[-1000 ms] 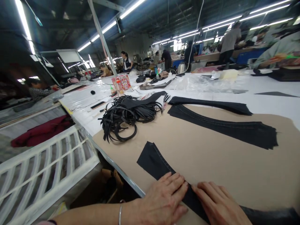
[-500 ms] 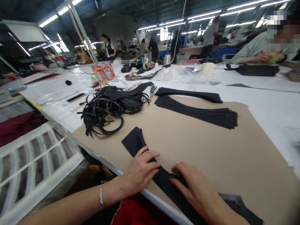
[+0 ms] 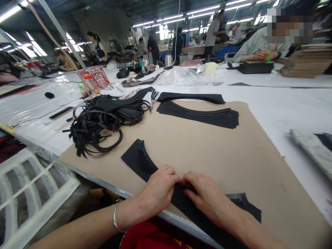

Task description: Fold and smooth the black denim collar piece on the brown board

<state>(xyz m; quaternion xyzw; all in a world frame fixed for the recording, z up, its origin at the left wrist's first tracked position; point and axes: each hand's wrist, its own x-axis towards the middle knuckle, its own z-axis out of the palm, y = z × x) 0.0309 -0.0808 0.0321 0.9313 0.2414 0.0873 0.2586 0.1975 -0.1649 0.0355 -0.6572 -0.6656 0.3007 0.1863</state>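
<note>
A long curved black leather-like piece point(image 3: 138, 160) lies slantwise along the near edge of a tan board point(image 3: 259, 155), with a folded, ridged rim on its inner curve. My left hand point(image 3: 159, 190) is closed on that rim near the middle of the piece. Just right of it, my right hand point(image 3: 209, 197) has its thumb and fingers pinched on the same rim. The fingertips nearly meet. Under my right forearm, part of the piece is hidden, and the end of a dark piece point(image 3: 246, 204) shows beyond it.
Similar curved black pieces point(image 3: 199, 114) lie on the board's far side. A tangled heap of black strips point(image 3: 103, 117) sits at its left. A white slatted rack point(image 3: 33, 186) stands left below the table. Across the table, a person point(image 3: 256, 48) sits by black stacked pieces point(image 3: 255, 67).
My left hand has gone from spread fingers on the piece to a closed grip on its rim, nearer my right hand. The view has turned to the right.
</note>
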